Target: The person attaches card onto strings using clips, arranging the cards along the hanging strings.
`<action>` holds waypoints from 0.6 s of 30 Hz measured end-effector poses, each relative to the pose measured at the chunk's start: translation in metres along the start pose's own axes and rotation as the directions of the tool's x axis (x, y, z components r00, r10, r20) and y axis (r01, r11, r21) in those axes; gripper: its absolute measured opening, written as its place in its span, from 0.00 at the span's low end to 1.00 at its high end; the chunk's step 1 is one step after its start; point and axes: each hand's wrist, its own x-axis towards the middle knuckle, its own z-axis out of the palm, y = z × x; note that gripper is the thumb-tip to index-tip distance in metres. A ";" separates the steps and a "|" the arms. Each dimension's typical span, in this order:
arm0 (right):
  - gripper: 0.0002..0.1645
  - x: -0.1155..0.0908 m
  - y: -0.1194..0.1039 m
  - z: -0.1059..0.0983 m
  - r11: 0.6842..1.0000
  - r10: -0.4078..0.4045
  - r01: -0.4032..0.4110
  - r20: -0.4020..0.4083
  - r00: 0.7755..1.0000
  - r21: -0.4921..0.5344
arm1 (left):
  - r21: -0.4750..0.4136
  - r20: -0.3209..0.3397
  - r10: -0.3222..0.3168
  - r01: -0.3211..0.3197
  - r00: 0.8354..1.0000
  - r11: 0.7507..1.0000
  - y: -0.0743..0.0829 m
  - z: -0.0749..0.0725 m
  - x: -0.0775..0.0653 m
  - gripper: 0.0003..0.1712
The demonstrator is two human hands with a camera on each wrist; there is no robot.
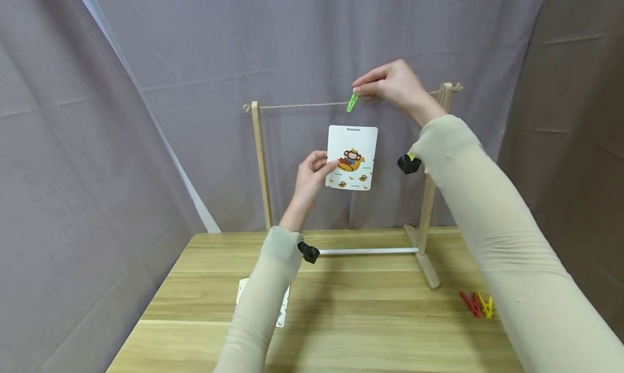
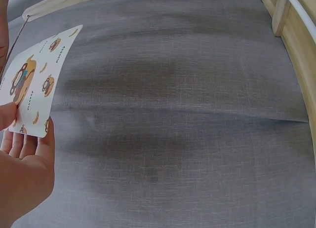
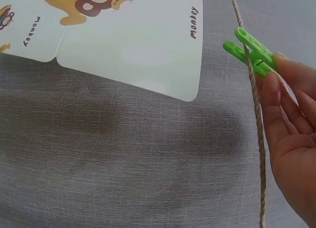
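Observation:
My left hand (image 1: 310,172) pinches a white card (image 1: 358,140) by its left edge, thumb in front and fingers behind. A monkey on a banana is printed on it, along with the word "monkey". Above the card, my right hand (image 1: 390,83) pinches a green clothespin (image 1: 352,102) between thumb and fingers. In the right wrist view the jaws of the green clothespin (image 3: 252,53) stand parted, one on each side of the rope (image 3: 260,139). A gap shows between the card's top edge and the rope.
The rope (image 1: 302,105) runs between two wooden posts (image 1: 260,162) of a stand with a white bottom bar (image 1: 365,251). On the wooden table (image 1: 370,319) lie a red clothespin (image 1: 470,303), a yellow clothespin (image 1: 486,305) and another card (image 1: 283,311), partly hidden under my left forearm. Grey curtains hang behind.

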 end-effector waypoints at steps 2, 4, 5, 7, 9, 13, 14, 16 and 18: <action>0.11 0.000 -0.001 0.001 1.000 0.003 -0.003 0.001 1.000 0.005 | -0.009 0.001 0.002 -0.002 1.000 1.000 -0.001 0.001 0.000 0.09; 0.12 0.001 -0.002 0.002 1.000 0.009 -0.009 0.006 1.000 -0.002 | -0.015 -0.001 0.007 -0.007 1.000 1.000 -0.001 0.002 0.000 0.09; 0.13 0.001 -0.003 0.002 1.000 0.012 -0.012 0.009 1.000 -0.010 | -0.019 -0.003 0.008 -0.008 1.000 1.000 -0.001 0.002 0.000 0.09; 0.13 0.003 -0.004 0.003 0.999 0.014 -0.014 0.015 1.000 -0.029 | -0.025 -0.007 0.005 -0.005 1.000 1.000 -0.001 0.003 0.000 0.10; 0.12 0.004 -0.004 0.003 0.999 0.008 -0.007 0.021 1.000 -0.053 | -0.026 -0.010 0.006 -0.006 1.000 1.000 0.000 0.004 0.001 0.11; 0.11 0.005 -0.005 0.005 0.997 -0.005 0.008 0.046 0.999 -0.072 | -0.030 -0.017 0.011 -0.011 1.000 0.999 -0.001 0.005 0.003 0.13; 0.10 0.006 -0.004 0.005 0.997 -0.005 0.009 0.052 0.999 -0.073 | -0.031 -0.019 0.014 -0.014 1.000 0.999 -0.001 0.005 0.003 0.13; 0.10 0.006 -0.004 0.006 0.998 0.001 0.004 0.064 0.998 -0.069 | -0.029 -0.024 0.019 -0.019 1.000 0.999 -0.002 0.005 0.004 0.12; 0.11 0.006 -0.004 0.007 0.997 0.010 -0.005 0.071 0.997 -0.072 | -0.026 -0.026 0.025 -0.026 0.999 0.999 -0.003 0.005 0.005 0.12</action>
